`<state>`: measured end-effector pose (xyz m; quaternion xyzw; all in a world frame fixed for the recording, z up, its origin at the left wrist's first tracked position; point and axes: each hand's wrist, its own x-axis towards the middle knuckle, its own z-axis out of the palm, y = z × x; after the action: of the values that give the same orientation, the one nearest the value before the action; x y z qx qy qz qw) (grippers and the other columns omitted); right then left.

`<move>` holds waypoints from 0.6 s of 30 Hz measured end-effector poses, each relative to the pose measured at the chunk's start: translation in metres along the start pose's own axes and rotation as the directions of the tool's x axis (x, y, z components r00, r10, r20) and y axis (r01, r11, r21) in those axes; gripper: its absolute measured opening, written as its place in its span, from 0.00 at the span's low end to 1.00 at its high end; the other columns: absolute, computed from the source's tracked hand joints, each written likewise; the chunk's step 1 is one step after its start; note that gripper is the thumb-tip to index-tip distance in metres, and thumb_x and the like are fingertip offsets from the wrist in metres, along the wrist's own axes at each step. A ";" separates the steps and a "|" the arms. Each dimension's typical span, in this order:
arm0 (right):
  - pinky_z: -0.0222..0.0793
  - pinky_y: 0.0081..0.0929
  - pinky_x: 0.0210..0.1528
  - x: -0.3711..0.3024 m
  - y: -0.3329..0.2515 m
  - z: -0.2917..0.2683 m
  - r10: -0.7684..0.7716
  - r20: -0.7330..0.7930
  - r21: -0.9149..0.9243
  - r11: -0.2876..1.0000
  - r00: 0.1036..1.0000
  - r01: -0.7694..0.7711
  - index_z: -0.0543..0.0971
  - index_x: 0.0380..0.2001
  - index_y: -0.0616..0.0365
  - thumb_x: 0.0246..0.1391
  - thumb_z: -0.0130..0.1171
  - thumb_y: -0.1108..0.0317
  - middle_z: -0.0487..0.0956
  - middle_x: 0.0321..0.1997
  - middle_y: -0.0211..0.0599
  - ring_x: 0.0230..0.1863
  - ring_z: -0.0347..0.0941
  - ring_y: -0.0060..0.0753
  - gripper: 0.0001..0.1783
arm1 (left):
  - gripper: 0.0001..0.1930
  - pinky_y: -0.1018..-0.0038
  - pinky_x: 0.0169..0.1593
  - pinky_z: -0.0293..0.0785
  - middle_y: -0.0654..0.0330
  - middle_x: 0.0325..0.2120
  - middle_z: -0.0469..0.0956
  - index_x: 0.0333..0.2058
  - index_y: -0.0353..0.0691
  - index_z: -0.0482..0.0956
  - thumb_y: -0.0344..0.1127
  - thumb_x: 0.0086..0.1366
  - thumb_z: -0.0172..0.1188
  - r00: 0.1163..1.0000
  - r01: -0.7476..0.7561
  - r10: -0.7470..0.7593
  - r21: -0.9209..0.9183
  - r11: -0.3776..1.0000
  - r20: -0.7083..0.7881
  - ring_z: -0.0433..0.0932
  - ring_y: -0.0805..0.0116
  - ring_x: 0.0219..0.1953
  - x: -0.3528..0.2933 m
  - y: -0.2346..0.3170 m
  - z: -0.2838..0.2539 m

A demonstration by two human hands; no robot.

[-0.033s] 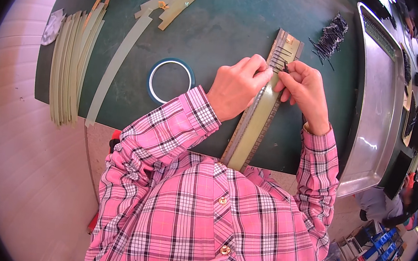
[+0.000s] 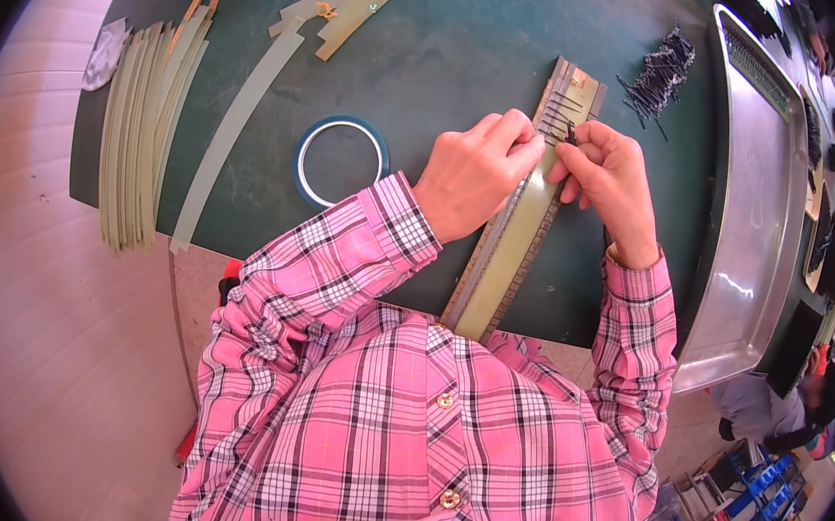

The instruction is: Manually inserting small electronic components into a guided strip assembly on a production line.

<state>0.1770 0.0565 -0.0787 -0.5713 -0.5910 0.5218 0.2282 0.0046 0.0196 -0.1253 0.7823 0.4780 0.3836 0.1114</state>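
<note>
A long, narrow fixture with notched edges and a yellow-green middle runs away from my body, slightly tilted to the right. Several thin black pins lie crosswise near its far end, roughly parallel. My left hand is closed in a pinch at the fixture's left edge, beside the nearest pin; its fingertips hide what they grip. Over the right edge, my right hand pinches a few short, thin black pins between thumb and forefinger, their ends poking up.
A pile of black pins lies beyond my right hand, next to a metal tray. To the left are a roll of blue tape, a single pale strip and stacked strips. More strips lie at the back.
</note>
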 end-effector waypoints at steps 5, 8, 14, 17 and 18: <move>0.61 0.13 0.14 -0.004 0.003 -0.010 0.004 0.038 0.087 0.996 0.999 -0.007 0.72 0.32 0.66 0.55 0.53 0.73 0.79 0.22 0.34 0.16 0.71 0.15 0.05 | 0.14 0.74 0.25 0.73 0.61 0.30 0.72 0.42 0.41 0.78 0.24 0.56 0.59 0.999 -0.042 0.042 0.028 0.999 0.022 0.76 0.68 0.23 0.000 -0.004 0.002; 0.62 0.12 0.15 -0.019 -0.004 -0.015 0.014 0.063 0.080 0.997 0.998 -0.019 0.72 0.33 0.65 0.57 0.52 0.73 0.80 0.26 0.34 0.18 0.72 0.15 0.05 | 0.11 0.76 0.24 0.71 0.62 0.29 0.73 0.40 0.39 0.77 0.25 0.58 0.58 0.994 0.112 -0.111 -0.186 0.976 0.018 0.75 0.72 0.22 0.003 0.004 0.000; 0.62 0.11 0.16 -0.034 -0.008 -0.005 -0.011 0.171 0.140 0.990 0.985 -0.013 0.72 0.35 0.65 0.59 0.52 0.73 0.80 0.27 0.34 0.19 0.73 0.15 0.05 | 0.06 0.81 0.22 0.69 0.64 0.27 0.75 0.38 0.35 0.73 0.28 0.63 0.56 0.852 0.522 -0.356 -0.680 0.516 0.384 0.73 0.79 0.21 0.004 0.014 -0.015; 0.63 0.10 0.16 -0.036 -0.009 -0.004 -0.005 0.211 0.173 0.984 0.978 -0.032 0.72 0.36 0.65 0.59 0.52 0.72 0.80 0.27 0.35 0.19 0.73 0.15 0.06 | 0.06 0.83 0.20 0.68 0.64 0.25 0.75 0.36 0.34 0.72 0.31 0.65 0.55 0.771 0.623 -0.356 -0.742 0.248 0.528 0.73 0.81 0.20 0.001 0.014 -0.021; 0.63 0.10 0.16 -0.036 -0.008 -0.005 0.002 0.202 0.219 0.975 0.979 -0.048 0.73 0.35 0.65 0.59 0.52 0.72 0.80 0.27 0.35 0.19 0.73 0.15 0.06 | 0.06 0.83 0.20 0.68 0.64 0.25 0.75 0.36 0.34 0.72 0.31 0.65 0.55 0.771 0.623 -0.356 -0.742 0.248 0.528 0.73 0.81 0.20 0.000 0.013 -0.022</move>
<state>0.1864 0.0268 -0.0586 -0.4940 -0.5415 0.6425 0.2234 -0.0023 0.0088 -0.1029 0.4499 0.4022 0.4168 0.6798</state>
